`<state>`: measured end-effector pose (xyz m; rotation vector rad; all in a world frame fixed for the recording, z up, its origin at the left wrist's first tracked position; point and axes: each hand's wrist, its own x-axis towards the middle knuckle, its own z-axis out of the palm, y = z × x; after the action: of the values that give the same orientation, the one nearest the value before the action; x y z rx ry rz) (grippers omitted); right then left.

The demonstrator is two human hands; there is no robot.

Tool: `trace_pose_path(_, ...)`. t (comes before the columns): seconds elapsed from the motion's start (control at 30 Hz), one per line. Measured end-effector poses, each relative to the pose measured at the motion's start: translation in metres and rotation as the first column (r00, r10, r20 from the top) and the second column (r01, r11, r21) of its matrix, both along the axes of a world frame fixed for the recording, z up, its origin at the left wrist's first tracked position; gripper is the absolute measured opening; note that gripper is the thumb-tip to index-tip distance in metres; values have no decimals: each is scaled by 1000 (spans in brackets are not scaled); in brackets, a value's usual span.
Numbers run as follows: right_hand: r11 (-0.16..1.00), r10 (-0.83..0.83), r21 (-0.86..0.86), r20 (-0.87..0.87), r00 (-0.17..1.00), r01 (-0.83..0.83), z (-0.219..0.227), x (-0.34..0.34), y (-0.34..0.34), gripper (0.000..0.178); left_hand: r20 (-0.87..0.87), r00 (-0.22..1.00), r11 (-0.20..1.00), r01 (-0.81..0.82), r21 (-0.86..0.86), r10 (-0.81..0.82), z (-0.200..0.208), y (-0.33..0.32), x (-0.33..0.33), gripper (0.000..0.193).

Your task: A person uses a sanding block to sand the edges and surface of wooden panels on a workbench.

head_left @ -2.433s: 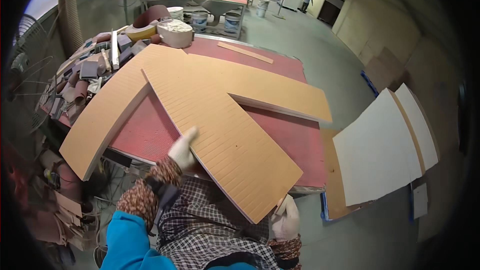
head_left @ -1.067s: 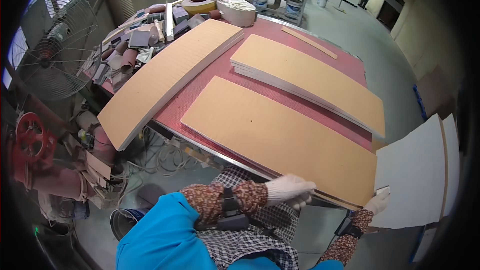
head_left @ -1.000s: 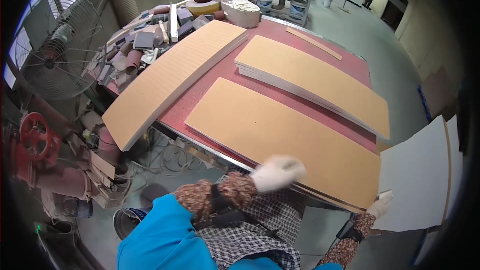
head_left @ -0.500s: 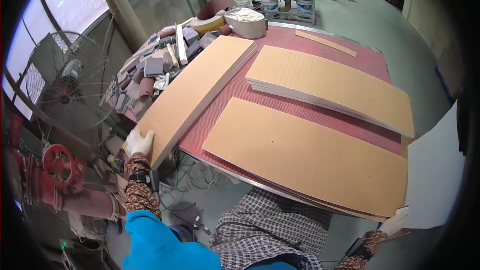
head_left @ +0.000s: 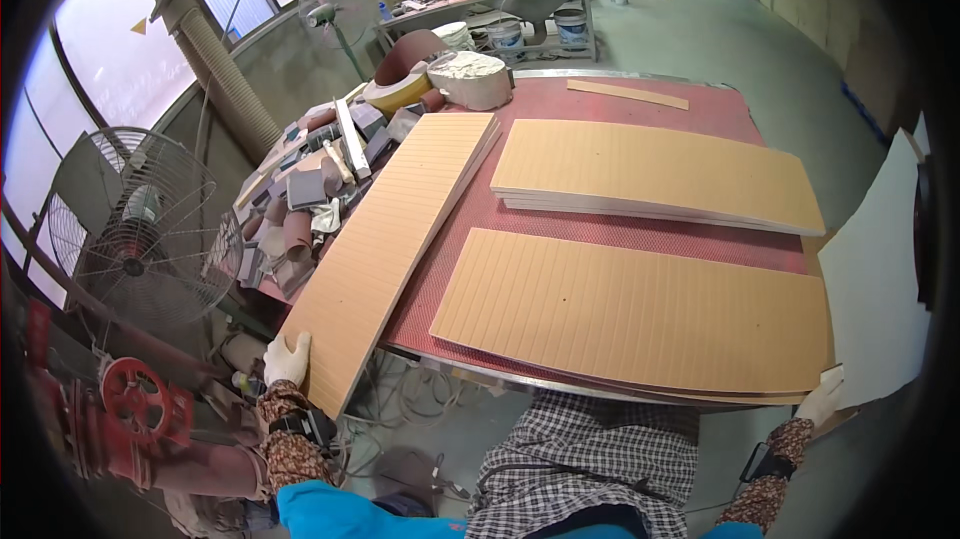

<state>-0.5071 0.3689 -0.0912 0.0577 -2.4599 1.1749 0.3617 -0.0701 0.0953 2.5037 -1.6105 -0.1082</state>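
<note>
The near panel (head_left: 630, 314), which was held slantwise across the other boards moments ago, now lies flat on the near right part of the red table (head_left: 720, 119), with at least one more board showing under its near edge. The person's left hand (head_left: 287, 360) has since moved away from it to the near end of the left stack (head_left: 365, 249). Its thumb stands apart from the fingers at the left edge; whether it grips there, one cannot tell. The right hand (head_left: 822, 396) has stayed at the near panel's right near corner, fingers seeming to pinch a small pale piece (head_left: 832, 374), with the white board (head_left: 880, 279) just beside it.

The far stack (head_left: 650, 174) lies beyond the near panel, with a red strip of table between. As a judgement, the near panel's placing looks finished, and the work appears to have turned to the left stack.
</note>
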Motion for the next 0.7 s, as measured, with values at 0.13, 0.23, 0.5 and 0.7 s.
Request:
trace_pose_path(0.13,996,-58,68,-15,998,59,11,16,-8,67,100,995,999,-28,23,26,-6,35,-22,89)
trace_pose_path(0.23,986,-83,133,-99,992,96,19,34,-18,63,121,991,996,-61,71,52,5,62,-51,90)
trace_pose_path(0.5,842,522,31,-300,799,-539,82,199,-127,31,-5,996,994,-85,75,85,1,103,-82,91)
trace_pose_path(0.7,-2,999,-167,32,-8,-986,155,343,-194,30,19,996,992,-84,90,83,-12,141,-91,85)
